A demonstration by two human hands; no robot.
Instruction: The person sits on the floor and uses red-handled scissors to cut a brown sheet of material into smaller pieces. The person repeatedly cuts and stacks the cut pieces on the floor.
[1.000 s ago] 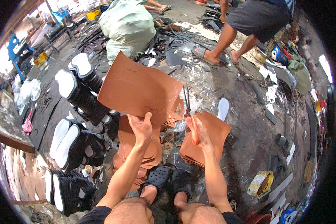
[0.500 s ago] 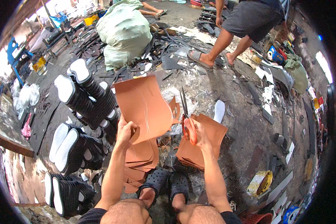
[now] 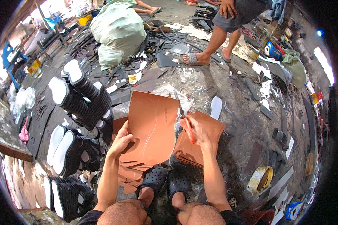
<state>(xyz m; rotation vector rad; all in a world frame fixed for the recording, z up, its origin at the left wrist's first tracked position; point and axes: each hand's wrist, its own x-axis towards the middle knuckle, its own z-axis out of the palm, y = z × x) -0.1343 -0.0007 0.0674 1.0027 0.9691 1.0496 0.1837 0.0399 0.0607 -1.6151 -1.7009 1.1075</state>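
My left hand (image 3: pixel 122 140) pinches the left edge of a tan-brown sheet (image 3: pixel 154 127) that looks like leather, with pale outlines drawn on it. Its lower right corner is rounded. In my right hand (image 3: pixel 199 132) are scissors with orange handles (image 3: pixel 191 135); their dark blades (image 3: pixel 181 108) point up beside the sheet's right edge. Whether the blades touch the sheet I cannot tell. Beneath my right hand lies a stack of similar brown sheets (image 3: pixel 211 125). Cut brown pieces (image 3: pixel 133 172) are piled below my left hand, partly covered by the held sheet.
Bundles of dark soles with white faces (image 3: pixel 65 150) stand at the left. A pale stuffed sack (image 3: pixel 118 33) sits among dark scraps at the back. Another person's leg (image 3: pixel 216 43) is at the far right. A white insole shape (image 3: pixel 216 107) and a yellow ring-shaped container (image 3: pixel 260 180) lie rightward.
The held sheet has turned and come lower and nearer my right hand. The scissors have tilted toward its edge. A loose strip at its right edge no longer shows. The other person's legs have shifted.
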